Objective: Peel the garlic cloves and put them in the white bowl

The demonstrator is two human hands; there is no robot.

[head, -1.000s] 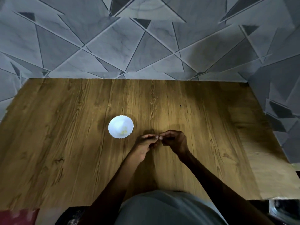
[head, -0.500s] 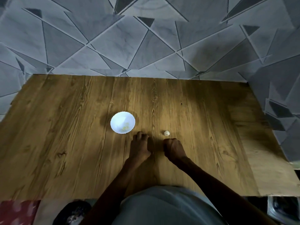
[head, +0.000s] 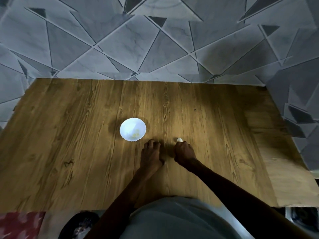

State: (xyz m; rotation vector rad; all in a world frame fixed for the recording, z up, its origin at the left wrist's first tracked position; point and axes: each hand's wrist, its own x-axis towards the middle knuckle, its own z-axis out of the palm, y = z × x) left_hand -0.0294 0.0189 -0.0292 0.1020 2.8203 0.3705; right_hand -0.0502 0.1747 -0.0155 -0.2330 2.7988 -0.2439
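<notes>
A small white bowl (head: 133, 129) with a scalloped rim stands on the wooden table (head: 69, 152); a few pale yellow peeled cloves lie inside it. One whitish garlic clove (head: 179, 140) lies on the table to the right of the bowl. My right hand (head: 184, 153) has its fingers curled, and their tips meet the near side of that clove in a pinch. My left hand (head: 151, 152) rests on the table just right of the bowl, fingers loosely bent with the tips down, holding nothing that I can see.
The table ends at a grey wall (head: 155, 49) with triangle patterns behind and to the right. A paler board strip (head: 276, 169) forms the table's right side. A red patterned cloth (head: 20, 225) and a dark object (head: 81, 225) lie below the near edge.
A second ago both hands worked the clove together above the table. The clove was then set down and the hands lowered. Now my right hand has slid forward onto the clove.
</notes>
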